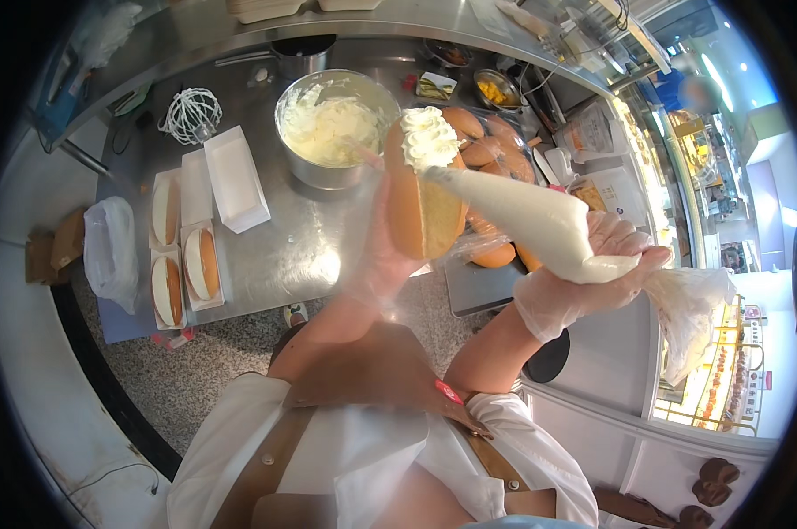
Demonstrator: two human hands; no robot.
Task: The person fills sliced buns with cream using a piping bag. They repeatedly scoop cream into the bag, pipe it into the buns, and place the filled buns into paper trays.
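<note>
My left hand [378, 244], in a clear disposable glove, holds up a split long bun [431, 218] above the front of the table. Piped white cream [429, 139] covers the far part of its cut face; the nearer part is bare crumb. My right hand [583, 278], also gloved, squeezes a piping bag [524, 205] full of cream. The bag's tip meets the near edge of the piped cream, and its twisted tail hangs out to the right. Behind the bun stands a steel bowl [339, 175] of cream, with a utensil handle partly hidden by the bun.
Cream-filled buns in white boxes [203, 264] line the table's left side, beside an empty white box [236, 178]. A whisk attachment [193, 116] lies behind them. More buns in clear plastic [497, 145] sit at right. An overhead steel shelf [372, 30] spans the back.
</note>
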